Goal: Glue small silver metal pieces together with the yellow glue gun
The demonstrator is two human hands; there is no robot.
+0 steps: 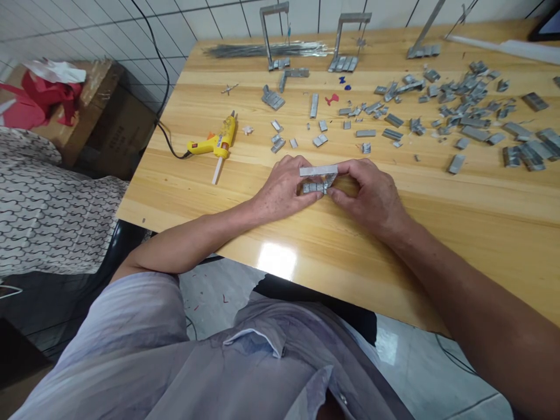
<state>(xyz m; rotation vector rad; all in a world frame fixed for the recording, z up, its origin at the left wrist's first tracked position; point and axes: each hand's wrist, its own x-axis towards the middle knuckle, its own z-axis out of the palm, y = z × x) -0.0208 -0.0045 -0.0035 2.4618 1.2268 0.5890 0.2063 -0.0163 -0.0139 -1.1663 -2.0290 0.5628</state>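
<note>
Between my two hands, just over the near part of the table, is a small grey metal-looking frame [318, 171] with a flat top bar and a row of little blocks at its lower side. My left hand [284, 186] grips its left end, the thumb along the bottom. On the other side my right hand [371, 192] pinches the right corner with thumb and index finger. Small grey blocks [320, 140] lie a little beyond my hands. Two similar grey frames, a left one [265, 35] and a right one [339, 41], stand upright at the back.
A yellow glue gun [223, 137] with its cord lies at left. Many grey pieces [472, 93] are scattered to the right. Thin metal wires [271, 50] lie along the wall, and a cardboard box [96, 111] with red material [48, 99] stands left of the table [184, 192].
</note>
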